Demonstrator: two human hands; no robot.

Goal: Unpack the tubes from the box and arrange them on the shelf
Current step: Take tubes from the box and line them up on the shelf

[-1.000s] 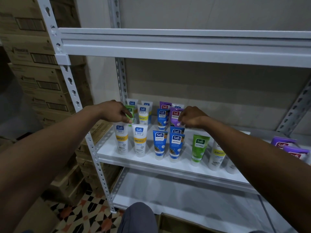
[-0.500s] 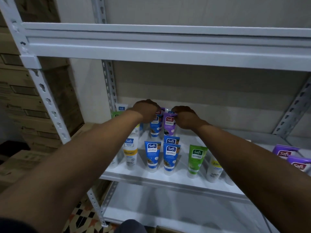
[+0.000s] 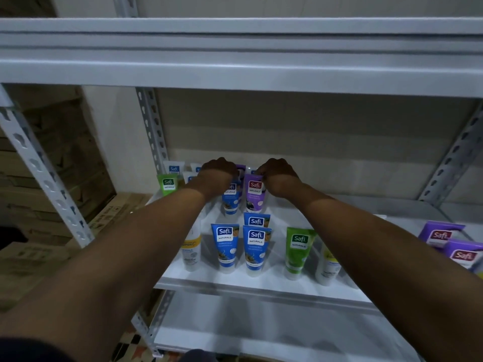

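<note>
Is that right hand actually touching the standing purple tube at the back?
Touching. In the head view the fingers of the right hand curl onto the top edge of the purple tube, with no gap.

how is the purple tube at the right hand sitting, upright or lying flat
Upright. The purple tube stands cap-down on the shelf, label facing out; the right hand pinches its top edge.

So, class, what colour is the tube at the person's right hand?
Purple: the purple plastic tube at the right hand, head view.
</note>
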